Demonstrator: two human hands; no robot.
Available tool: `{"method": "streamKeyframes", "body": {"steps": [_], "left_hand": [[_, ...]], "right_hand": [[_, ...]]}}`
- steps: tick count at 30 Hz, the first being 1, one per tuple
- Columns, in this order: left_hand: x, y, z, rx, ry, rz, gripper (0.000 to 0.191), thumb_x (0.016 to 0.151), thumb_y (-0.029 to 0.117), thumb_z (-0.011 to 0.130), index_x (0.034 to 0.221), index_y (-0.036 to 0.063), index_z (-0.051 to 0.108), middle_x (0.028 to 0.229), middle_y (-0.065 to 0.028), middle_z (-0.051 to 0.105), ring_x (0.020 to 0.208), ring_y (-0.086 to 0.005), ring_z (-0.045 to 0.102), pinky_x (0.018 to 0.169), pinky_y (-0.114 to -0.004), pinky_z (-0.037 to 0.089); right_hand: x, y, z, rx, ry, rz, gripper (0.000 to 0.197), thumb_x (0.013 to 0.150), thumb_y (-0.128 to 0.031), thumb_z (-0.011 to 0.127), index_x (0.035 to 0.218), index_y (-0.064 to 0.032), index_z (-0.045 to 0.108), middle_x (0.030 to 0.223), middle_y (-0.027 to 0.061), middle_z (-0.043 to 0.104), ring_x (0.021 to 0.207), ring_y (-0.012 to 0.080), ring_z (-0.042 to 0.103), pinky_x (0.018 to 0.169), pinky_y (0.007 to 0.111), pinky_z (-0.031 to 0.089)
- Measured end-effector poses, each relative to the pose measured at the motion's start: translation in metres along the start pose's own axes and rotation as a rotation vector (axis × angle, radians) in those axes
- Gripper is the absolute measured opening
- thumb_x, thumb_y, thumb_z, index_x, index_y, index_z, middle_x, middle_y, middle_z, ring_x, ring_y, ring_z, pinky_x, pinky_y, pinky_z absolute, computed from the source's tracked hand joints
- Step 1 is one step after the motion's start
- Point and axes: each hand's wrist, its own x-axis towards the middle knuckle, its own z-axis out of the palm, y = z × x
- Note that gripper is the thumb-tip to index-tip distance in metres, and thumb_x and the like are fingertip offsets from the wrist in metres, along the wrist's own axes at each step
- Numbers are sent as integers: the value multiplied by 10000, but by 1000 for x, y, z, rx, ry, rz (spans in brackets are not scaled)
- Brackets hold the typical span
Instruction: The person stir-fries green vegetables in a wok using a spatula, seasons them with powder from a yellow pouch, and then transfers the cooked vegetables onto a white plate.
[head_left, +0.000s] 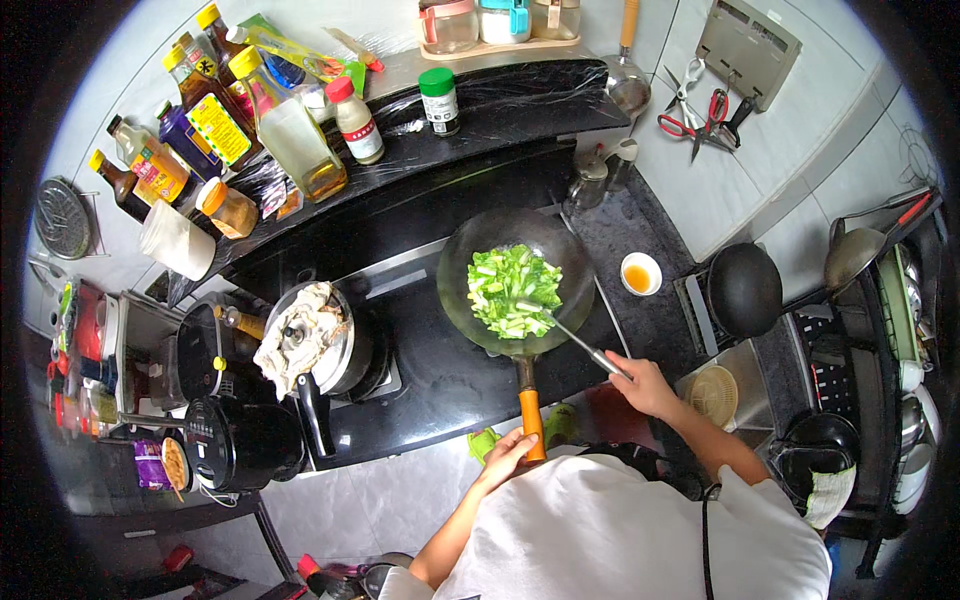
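Chopped green leafy vegetables (514, 289) lie heaped in a dark wok (461, 262) on the black stove. My left hand (504, 459) grips the end of the wok's orange-brown wooden handle (532, 420), close to my body. In my right hand (645, 386) is a metal cooking utensil (581, 343) with a grey grip; its head rests among the greens, partly covered, so its exact shape is hard to tell. A small white bowl (655, 289) with orange-brown liquid stands on the dark counter to the right of the wok.
A pressure cooker (360, 352) topped by a cloth-draped lid stands on the left burner, its black handle (313, 416) pointing towards me. Sauce bottles (292, 142) line the black ledge behind. Scissors (694, 124) hang on the right wall. A black pan (745, 289) stands beside the sink.
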Motion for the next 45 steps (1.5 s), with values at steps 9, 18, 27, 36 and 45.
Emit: {"method": "streamKeyframes", "body": {"steps": [9, 18, 27, 36, 45], "left_hand": [[-2, 2, -1, 7, 23, 6, 224, 911, 244, 558, 1073, 90, 575, 813, 77, 552, 685, -13, 454, 601, -175, 357], [1, 14, 13, -11, -18, 1, 247, 927, 255, 530, 1078, 62, 567, 926, 53, 567, 803, -32, 504, 742, -193, 415], [0, 5, 6, -62, 13, -35, 324, 900, 319, 567, 1120, 82, 580, 910, 46, 583, 749, -44, 515, 674, -201, 419], [-76, 153, -115, 496, 1018, 676, 82, 818, 61, 624, 867, 2, 654, 822, -51, 652, 724, -98, 591, 655, -232, 482], [-119, 242, -312, 1205, 1080, 392, 813, 594, 353, 720, 1306, 84, 433, 1328, -232, 394, 1220, -394, 384, 1028, -418, 333]], "right_hand": [[4, -4, -12, -45, 18, -81, 420, 829, -104, 574, 1235, -25, 502, 835, 238, 619, 657, 282, 639, 577, 327, 471], [66, 9, 22, -432, 79, -208, 507, 827, -92, 566, 1314, -109, 428, 780, 195, 586, 681, 378, 578, 616, 445, 473], [52, -10, 15, -499, 30, -133, 489, 791, -35, 569, 1269, -105, 493, 754, 234, 574, 683, 411, 570, 602, 451, 459], [27, 17, 35, -304, 125, -178, 547, 784, -20, 558, 1309, -16, 404, 805, 269, 578, 733, 416, 585, 640, 429, 469], [10, 37, 50, -365, 247, -252, 712, 693, -50, 658, 1335, 15, 354, 1051, 163, 522, 944, 308, 524, 822, 366, 428]]}}
